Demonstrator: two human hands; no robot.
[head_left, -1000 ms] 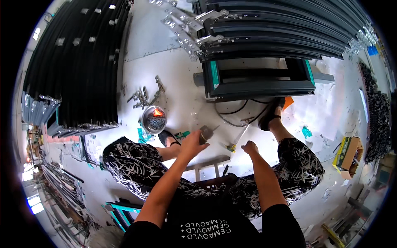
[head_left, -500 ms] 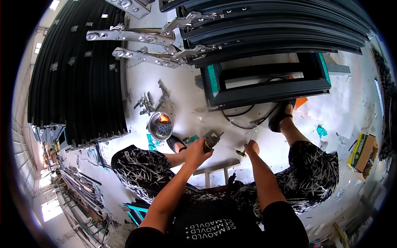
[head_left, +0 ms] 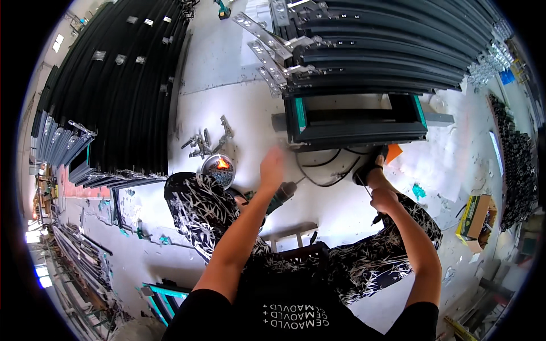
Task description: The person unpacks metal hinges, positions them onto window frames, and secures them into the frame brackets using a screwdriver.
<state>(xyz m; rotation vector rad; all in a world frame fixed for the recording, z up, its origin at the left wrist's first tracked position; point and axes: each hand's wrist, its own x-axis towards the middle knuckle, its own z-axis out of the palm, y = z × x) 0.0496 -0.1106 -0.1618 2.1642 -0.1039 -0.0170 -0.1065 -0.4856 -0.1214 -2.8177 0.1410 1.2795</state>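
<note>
My left hand [head_left: 272,169] reaches forward to the near left corner of a dark window frame [head_left: 358,135]; motion smears its fingers. Below it, by my left foot and partly hidden by my forearm, a cordless drill [head_left: 282,194] lies on the floor. A screwdriver [head_left: 365,186] is in my closed right hand [head_left: 384,200], its thin shaft pointing up and left, its dark handle end showing below the fist. That hand is beside my right foot, apart from the frame. Left of the drill stands a round metal bowl [head_left: 230,183] of small screws with an orange piece on top.
Metal hinge arms [head_left: 203,142] lie behind the bowl. Stacked dark frames [head_left: 375,62] with protruding metal stays [head_left: 267,51] fill the far right; long dark profiles [head_left: 125,102] stand at left. A black cable [head_left: 324,183] loops before the frame. An open cardboard box [head_left: 478,221] sits at right.
My left hand has let go of the drill, now on the floor, and moved forward toward the frame. My right hand has moved right with the screwdriver. The view has shifted.
</note>
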